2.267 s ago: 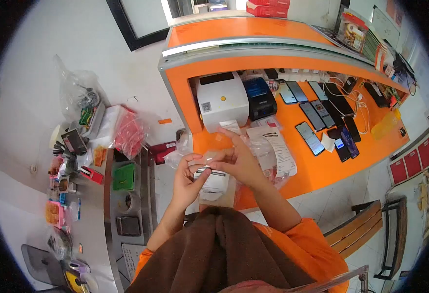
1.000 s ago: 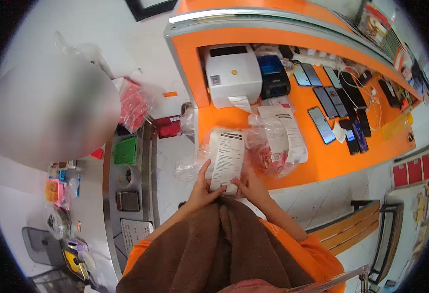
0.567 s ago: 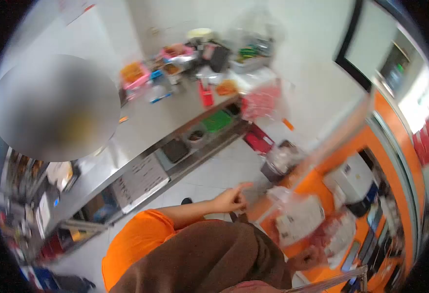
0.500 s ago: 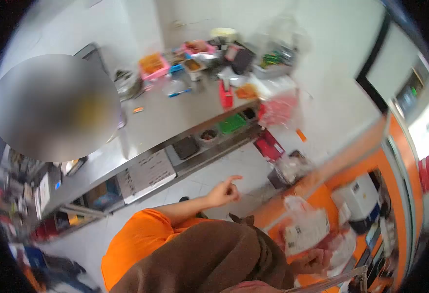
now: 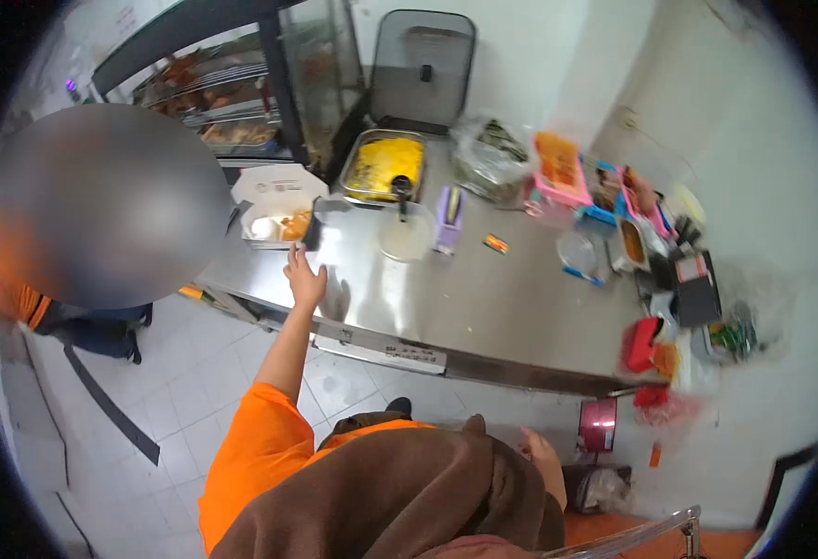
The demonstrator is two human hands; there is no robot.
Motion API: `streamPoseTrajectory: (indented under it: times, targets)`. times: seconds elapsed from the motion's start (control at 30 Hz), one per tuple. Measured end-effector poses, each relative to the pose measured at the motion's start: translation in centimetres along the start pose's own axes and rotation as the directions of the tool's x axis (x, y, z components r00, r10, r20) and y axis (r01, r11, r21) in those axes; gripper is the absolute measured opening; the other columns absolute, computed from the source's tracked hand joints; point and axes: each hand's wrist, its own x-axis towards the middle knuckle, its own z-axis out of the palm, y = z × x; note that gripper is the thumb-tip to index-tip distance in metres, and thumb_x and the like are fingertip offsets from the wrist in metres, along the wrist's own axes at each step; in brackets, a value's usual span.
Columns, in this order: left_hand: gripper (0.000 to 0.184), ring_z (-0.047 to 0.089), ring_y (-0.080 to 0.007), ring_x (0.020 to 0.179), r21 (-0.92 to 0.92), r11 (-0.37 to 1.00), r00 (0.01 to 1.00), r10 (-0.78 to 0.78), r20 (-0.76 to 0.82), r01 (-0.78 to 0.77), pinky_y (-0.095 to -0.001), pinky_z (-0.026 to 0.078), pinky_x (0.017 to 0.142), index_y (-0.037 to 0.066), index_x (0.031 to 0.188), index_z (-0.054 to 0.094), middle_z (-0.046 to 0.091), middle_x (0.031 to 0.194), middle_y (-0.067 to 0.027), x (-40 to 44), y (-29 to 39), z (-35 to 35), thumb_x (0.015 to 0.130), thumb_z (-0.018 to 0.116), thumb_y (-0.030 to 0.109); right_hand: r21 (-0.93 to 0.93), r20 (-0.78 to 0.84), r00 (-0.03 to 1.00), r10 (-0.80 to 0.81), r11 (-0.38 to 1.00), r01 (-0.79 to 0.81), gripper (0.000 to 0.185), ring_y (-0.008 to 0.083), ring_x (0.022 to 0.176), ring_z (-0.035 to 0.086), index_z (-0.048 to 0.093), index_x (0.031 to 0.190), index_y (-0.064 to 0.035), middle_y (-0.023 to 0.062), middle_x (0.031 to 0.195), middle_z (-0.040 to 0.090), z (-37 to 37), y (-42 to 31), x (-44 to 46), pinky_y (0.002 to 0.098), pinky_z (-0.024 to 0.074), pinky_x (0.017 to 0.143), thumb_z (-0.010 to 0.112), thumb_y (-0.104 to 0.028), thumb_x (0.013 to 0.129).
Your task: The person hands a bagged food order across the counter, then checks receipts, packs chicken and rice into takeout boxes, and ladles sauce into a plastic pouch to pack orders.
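My left hand (image 5: 306, 281) reaches forward over the edge of the steel counter (image 5: 362, 289), fingers stretched out. Its fingertips are at the front corner of an open white cardboard food box (image 5: 283, 194); I cannot tell whether they touch it. Inside the box lie white food (image 5: 263, 227), probably rice, and an orange-brown piece (image 5: 295, 225). A small dark object beside the box cannot be made out. My right hand (image 5: 537, 451) is low by my right side, partly hidden by the brown cloth (image 5: 409, 494), fingers apart and apparently holding nothing.
Behind the box are a lidded tray of yellow food (image 5: 385, 166), a ladle (image 5: 402, 188) at a round container (image 5: 407, 233), and a purple holder (image 5: 449, 222). A glass display case (image 5: 213, 102) stands at the back left. A person in orange (image 5: 18, 293) stands left.
My view has swung left, from the orange cabinet side to the counter with the food box. My left hand has moved forward to the box, its fingers straightening.
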Motion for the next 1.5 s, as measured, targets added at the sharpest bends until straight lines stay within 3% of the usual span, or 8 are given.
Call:
streamPoseTrajectory:
  times: [0.13,0.2,0.43,0.73,0.9,1.2,1.33,1.5]
  targets:
    - [0.066,0.038,-0.0398,0.109,0.076,0.989,0.951,-0.146,0.272,0.130,-0.0450,0.038,0.091,0.007,0.127,0.035,0.032,0.134,-0.0131,5.5,-4.1,2.4,0.069,0.064,0.018,-0.282,0.065,0.965,-0.254,0.923,0.262,0.039,0.0315,0.091,0.056,0.049,0.116,-0.0043,0.0181,0.097,0.057,0.0,-11.2,5.8,0.0391,0.0446,0.077,0.059,-0.016,0.081]
    - [0.062,0.039,-0.0394,0.108,-0.003,0.998,0.976,0.059,0.210,-0.060,-0.0442,0.038,0.091,0.007,0.125,0.037,0.041,0.123,-0.0161,5.3,-5.7,4.4,0.070,0.063,0.017,-0.235,0.078,0.975,-0.207,0.947,0.219,0.041,0.0312,0.090,0.056,0.049,0.117,-0.0053,0.0177,0.097,0.057,0.8,-13.3,7.8,0.0386,0.0447,0.076,0.061,-0.019,0.080]
    - [0.037,0.048,-0.0311,0.083,-0.247,0.969,0.978,0.040,0.203,0.011,-0.0373,0.041,0.075,-0.001,0.109,0.048,0.050,0.087,-0.0165,-0.6,0.7,2.4,0.076,0.060,0.010,-0.115,0.271,0.962,-0.026,0.992,0.059,0.044,0.0299,0.091,0.057,0.048,0.119,-0.0074,0.0171,0.099,0.058,3.2,-11.5,14.9,0.0364,0.0449,0.077,0.061,-0.023,0.080]
    - [0.056,0.039,-0.0360,0.112,0.165,0.926,0.927,-0.301,-0.222,0.340,-0.0430,0.034,0.093,-0.001,0.119,0.041,0.041,0.123,-0.0209,9.6,-7.3,-0.8,0.074,0.062,0.026,0.190,0.597,0.735,-0.323,0.946,0.261,0.037,0.0152,0.087,0.058,0.050,0.116,-0.0013,0.0105,0.097,0.061,11.6,-20.4,26.3,0.0294,0.0463,0.077,0.057,-0.020,0.085]
    - [0.047,0.052,-0.0345,0.103,-0.045,0.920,0.837,-0.334,0.434,0.390,-0.0388,0.040,0.090,0.006,0.117,0.047,0.055,0.110,-0.0201,11.8,-12.4,0.1,0.074,0.057,0.021,0.448,0.645,0.675,-0.358,0.893,0.046,0.046,0.0192,0.098,0.054,0.040,0.124,-0.0006,0.0139,0.111,0.054,22.1,-20.5,32.5,0.0301,0.0472,0.078,0.055,-0.021,0.086]
    - [0.030,0.054,-0.0364,0.094,-0.196,0.937,0.903,-0.199,0.381,0.290,-0.0400,0.043,0.083,0.003,0.109,0.053,0.058,0.101,-0.0203,1.4,-2.5,-2.0,0.080,0.050,0.012,0.597,0.557,0.825,-0.093,0.736,-0.320,0.041,0.0171,0.094,0.048,0.039,0.121,-0.0006,0.0061,0.100,0.048,24.4,-19.8,29.4,0.0333,0.0503,0.071,0.049,-0.025,0.090]
    - [0.022,0.058,-0.0393,0.072,-0.104,0.932,0.854,-0.267,0.446,0.346,-0.0458,0.046,0.065,0.004,0.094,0.059,0.061,0.076,-0.0209,-3.6,2.2,-2.8,0.082,0.052,0.021,0.388,0.216,0.976,0.030,0.914,-0.114,0.026,0.0111,0.075,0.047,0.054,0.101,-0.0014,0.0027,0.082,0.051,22.4,-13.5,27.2,0.0281,0.0472,0.062,0.049,-0.024,0.089]
    - [0.024,0.057,-0.0406,0.070,-0.172,0.954,0.832,-0.115,0.542,0.244,-0.0465,0.045,0.063,0.002,0.086,0.061,0.059,0.073,-0.0232,-5.7,5.0,-2.9,0.083,0.051,0.024,0.319,-0.041,0.982,-0.186,0.929,0.189,0.023,0.0087,0.068,0.042,0.059,0.084,0.0027,0.0016,0.071,0.050,17.3,-11.0,24.4,0.0241,0.0373,0.057,0.053,-0.019,0.088]
